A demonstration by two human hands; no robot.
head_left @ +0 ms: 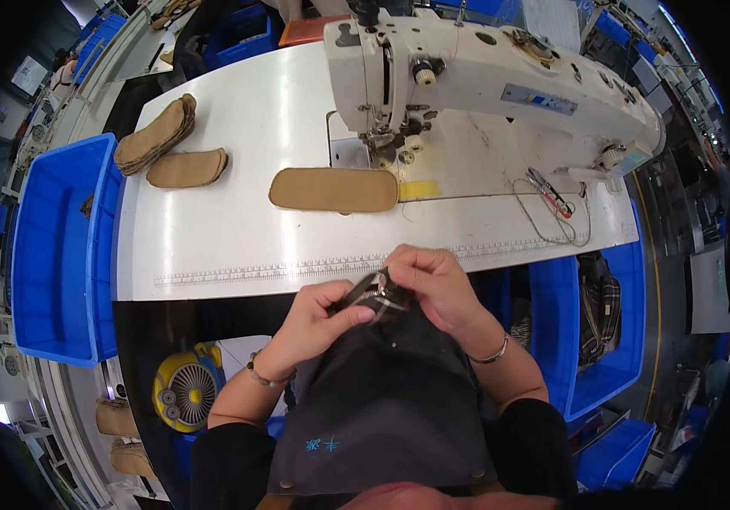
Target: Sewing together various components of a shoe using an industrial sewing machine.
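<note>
Close to the table's front edge, my left hand (326, 319) and my right hand (428, 280) both grip a small dark piece (373, 297) with what looks like metal zipper teeth and a shiny fitting; fingers hide part of it. Beyond them, a tan padded oblong piece (332, 189) lies in front of the white sewing machine (501, 85), beside a yellow strip (419, 189). Further left on the table are a stack of similar tan pieces (148, 140) and a smaller pile (186, 170).
The white table (229, 238) has a ruler along its front. Blue bins stand left (54, 323) and right (552, 399). Scissors with cord (552, 195) lie right. A yellow fan (182, 391) is below left. A person (63, 76) is in the far left background.
</note>
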